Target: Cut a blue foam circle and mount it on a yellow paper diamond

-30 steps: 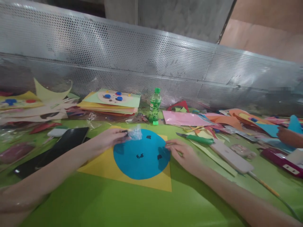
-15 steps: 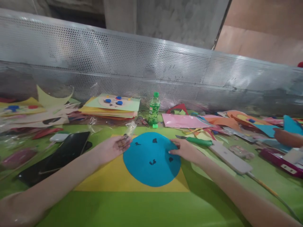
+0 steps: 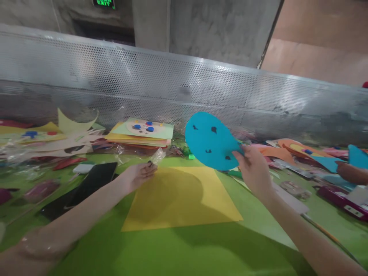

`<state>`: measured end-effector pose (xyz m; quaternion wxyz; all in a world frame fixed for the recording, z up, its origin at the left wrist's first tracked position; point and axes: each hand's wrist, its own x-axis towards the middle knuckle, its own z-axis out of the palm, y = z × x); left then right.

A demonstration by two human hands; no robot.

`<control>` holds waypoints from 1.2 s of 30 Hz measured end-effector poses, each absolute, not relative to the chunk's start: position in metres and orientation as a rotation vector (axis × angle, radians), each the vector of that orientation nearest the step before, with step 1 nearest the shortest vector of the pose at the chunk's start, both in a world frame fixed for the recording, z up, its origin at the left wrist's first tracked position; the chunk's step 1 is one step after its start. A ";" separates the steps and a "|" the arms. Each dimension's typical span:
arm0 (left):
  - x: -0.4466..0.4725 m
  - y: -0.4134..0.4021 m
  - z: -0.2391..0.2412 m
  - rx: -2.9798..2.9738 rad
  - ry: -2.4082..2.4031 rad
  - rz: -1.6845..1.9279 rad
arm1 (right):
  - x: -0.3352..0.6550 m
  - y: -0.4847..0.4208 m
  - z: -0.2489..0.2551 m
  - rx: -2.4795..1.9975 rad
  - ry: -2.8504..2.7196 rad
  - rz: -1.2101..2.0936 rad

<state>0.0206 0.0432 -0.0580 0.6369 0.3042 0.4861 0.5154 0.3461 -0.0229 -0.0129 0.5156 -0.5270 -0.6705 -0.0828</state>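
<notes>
A blue paper circle (image 3: pixel 211 142) with several dark marks on its face is raised above the table and tilted. My right hand (image 3: pixel 254 168) pinches its lower right edge between thumb and fingers. Below lies a yellow sheet of paper (image 3: pixel 178 199), flat on the green table (image 3: pixel 161 253), with the circle's shadow across it. By the sheet's upper left corner, my left hand (image 3: pixel 140 174) is closed on a small clear plastic piece (image 3: pixel 158 155). Its exact kind is hard to make out.
Stacked coloured paper (image 3: pixel 143 134) stands at the back left, near paper scraps (image 3: pixel 76 128). A black phone-like slab (image 3: pixel 94 182) lies left of my arm. At right are a purple power strip (image 3: pixel 342 201) and another person's hand (image 3: pixel 352 174) by blue paper. Behind rises a perforated metal panel (image 3: pixel 155 92).
My right hand has lifted the blue circle off the yellow sheet, up and to the right. The circle now hides most of the green bottle. My left hand still holds the clear plastic piece.
</notes>
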 end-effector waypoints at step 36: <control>0.013 0.050 -0.059 1.011 1.112 0.980 | 0.339 -0.027 -0.064 -0.790 -2.636 0.487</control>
